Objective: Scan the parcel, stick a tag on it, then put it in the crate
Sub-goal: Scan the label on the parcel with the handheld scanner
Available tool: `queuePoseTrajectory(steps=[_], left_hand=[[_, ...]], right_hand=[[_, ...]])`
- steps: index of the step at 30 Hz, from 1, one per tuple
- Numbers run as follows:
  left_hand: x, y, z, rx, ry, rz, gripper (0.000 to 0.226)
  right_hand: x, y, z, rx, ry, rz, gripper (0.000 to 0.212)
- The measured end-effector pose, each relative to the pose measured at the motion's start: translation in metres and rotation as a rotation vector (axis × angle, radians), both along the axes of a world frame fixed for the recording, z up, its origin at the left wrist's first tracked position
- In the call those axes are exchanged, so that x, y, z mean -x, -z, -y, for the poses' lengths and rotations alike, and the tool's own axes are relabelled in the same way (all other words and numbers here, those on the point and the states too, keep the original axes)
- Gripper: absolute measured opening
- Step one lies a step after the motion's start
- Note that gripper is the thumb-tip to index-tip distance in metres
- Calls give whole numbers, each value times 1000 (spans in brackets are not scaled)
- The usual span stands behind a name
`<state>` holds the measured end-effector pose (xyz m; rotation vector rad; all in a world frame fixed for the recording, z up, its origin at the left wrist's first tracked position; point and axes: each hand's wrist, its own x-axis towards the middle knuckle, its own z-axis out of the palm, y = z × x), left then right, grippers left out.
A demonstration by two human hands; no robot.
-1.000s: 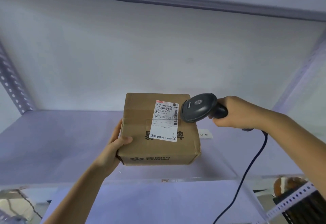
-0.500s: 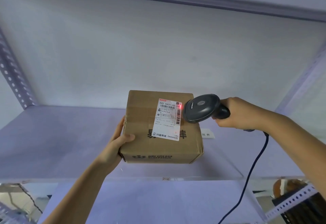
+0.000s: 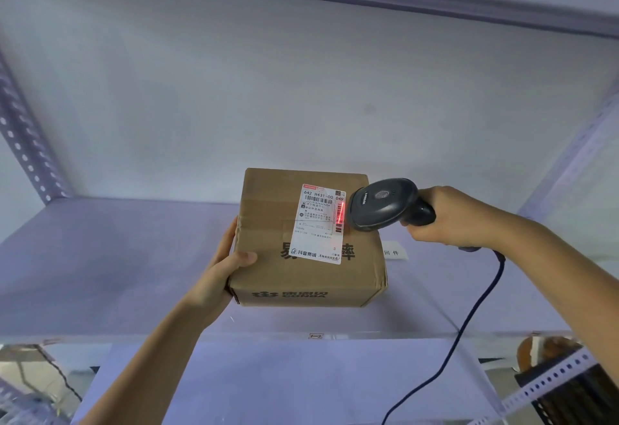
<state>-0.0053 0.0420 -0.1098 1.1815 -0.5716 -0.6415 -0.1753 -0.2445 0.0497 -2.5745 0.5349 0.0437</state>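
A brown cardboard parcel [image 3: 268,223] sits tilted above the shelf, its near left corner gripped by my left hand [image 3: 222,272], thumb on top. A white shipping label [image 3: 318,223] is stuck on its top face. My right hand [image 3: 449,215] grips the handle of a dark barcode scanner [image 3: 382,205], whose head hovers just right of the label. A red scan line [image 3: 340,212] falls on the small barcode at the label's right edge. No crate is in view.
The pale metal shelf [image 3: 117,257] carries a small white paper slip [image 3: 395,252] behind the parcel. The scanner's dark cable [image 3: 469,317] hangs down to the bottom edge. Perforated uprights [image 3: 20,143] stand left and right. A clear front panel [image 3: 315,336] edges the shelf.
The scanner's red light has come on and now lies as a line on the label's side barcode. Parcel and both hands have barely shifted.
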Motion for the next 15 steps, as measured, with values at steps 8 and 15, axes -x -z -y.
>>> queuePoseTrajectory(steps=[8, 15], left_hand=[[-3, 3, -1, -14, 10, 11, 81], [-5, 6, -1, -17, 10, 47, 76]], right_hand=[[5, -2, 13, -59, 16, 101, 23], [-1, 24, 43, -367, 297, 300, 16]])
